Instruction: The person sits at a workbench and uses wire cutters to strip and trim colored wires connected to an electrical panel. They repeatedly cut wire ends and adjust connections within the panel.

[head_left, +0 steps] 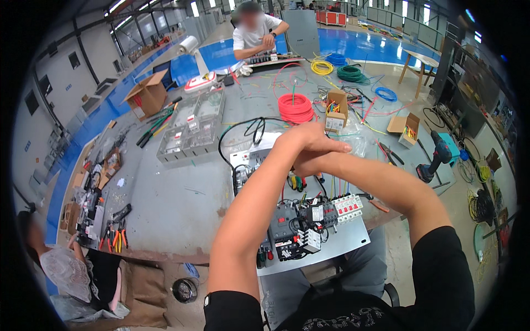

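My left hand [314, 138] and my right hand [310, 163] come together over the far part of a white metal mounting plate [359, 237]. The left thumb points right and lies over the right hand; the other left fingers are bent and mostly hidden. My right hand is curled beneath, and whatever the two hold is out of sight. Below them on the plate sit a black circuit breaker [282, 220], a row of white miniature breakers [348, 207], and a white contactor block [309, 241]. Coloured wires [298, 182] run close under my hands.
Beyond my hands are a red wire coil [295, 107] and a carton [335, 107] of coloured pieces. Clear-covered grey boxes [190, 129] stand left. At right lie pliers [391, 153] and a cordless drill [435, 157]. One person [256, 36] works across the table, another [66, 270] at left.
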{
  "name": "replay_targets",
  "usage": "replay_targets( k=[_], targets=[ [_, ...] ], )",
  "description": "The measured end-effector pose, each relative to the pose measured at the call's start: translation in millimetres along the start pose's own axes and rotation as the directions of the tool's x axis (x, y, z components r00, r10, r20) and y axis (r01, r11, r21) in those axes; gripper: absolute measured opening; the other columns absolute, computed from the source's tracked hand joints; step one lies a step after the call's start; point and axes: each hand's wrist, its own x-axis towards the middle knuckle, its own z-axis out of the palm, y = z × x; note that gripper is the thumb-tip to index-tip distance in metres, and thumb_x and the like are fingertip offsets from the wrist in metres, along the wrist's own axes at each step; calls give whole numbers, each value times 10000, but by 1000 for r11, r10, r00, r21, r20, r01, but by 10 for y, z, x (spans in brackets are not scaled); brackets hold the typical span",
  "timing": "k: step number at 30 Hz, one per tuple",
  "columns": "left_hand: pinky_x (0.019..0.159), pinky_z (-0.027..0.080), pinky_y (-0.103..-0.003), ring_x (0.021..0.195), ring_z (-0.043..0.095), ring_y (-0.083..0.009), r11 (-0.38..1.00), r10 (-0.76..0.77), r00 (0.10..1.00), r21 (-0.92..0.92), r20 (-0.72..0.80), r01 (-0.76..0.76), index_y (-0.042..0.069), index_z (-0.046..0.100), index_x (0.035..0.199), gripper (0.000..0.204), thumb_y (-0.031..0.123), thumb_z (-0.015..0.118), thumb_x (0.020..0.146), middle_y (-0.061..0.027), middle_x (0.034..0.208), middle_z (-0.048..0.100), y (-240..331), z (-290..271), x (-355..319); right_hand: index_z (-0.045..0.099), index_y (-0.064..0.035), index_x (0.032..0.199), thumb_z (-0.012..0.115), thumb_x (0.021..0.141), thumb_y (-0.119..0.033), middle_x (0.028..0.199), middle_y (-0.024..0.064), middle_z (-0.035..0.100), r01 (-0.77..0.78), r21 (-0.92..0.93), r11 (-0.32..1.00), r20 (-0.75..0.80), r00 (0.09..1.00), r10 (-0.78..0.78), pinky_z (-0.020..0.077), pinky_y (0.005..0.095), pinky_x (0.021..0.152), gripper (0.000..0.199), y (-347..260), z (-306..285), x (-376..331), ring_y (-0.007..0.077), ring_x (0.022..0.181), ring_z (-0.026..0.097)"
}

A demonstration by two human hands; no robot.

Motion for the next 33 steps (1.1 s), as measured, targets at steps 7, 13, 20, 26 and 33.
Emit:
replay_targets(
  k=[7,13,20,26,33],
  targets=[
    [879,582,-417,1032,743,-251,951,-297,809,80,507,300,37,778,1193,827,664,882,665,-120,1211,760,227,-38,294,612,-201,1453,556,1007,-366,1510,42,607,-27,113,993,50,999,22,378,405,1188,479,108,258,156,230,1421,535],
    [845,602,-414,978,761,-296,959,-185,950,256,251,119,1,800,1078,683,541,857,664,-158,1135,781,390,112,252,602,-199,1465,546,1010,-414,1534,46,586,79,256,963,-167,985,-36,339,411,1224,507,236,561,35,230,1451,501],
    [880,568,-438,990,735,-353,956,-86,991,289,107,52,-11,769,1059,704,553,803,638,-225,1087,763,200,331,301,723,-175,1284,653,860,-303,1443,94,642,-55,-6,998,-54,997,55,427,433,1146,448,-27,489,50,268,1366,577],
    [885,562,-444,1001,731,-373,961,-52,999,271,-1,50,3,757,1071,667,520,760,651,-233,1078,760,264,294,213,629,-202,1395,579,927,-391,1534,66,545,-33,140,990,-104,993,47,347,417,1198,507,112,463,43,230,1441,476],
    [876,563,-437,976,729,-372,960,2,1000,281,-22,4,26,781,994,532,446,769,670,-219,1041,767,162,337,273,520,-233,1524,492,1005,-492,1641,33,431,-29,218,976,-119,991,56,254,398,1260,580,169,613,153,186,1529,359]
  ],
)
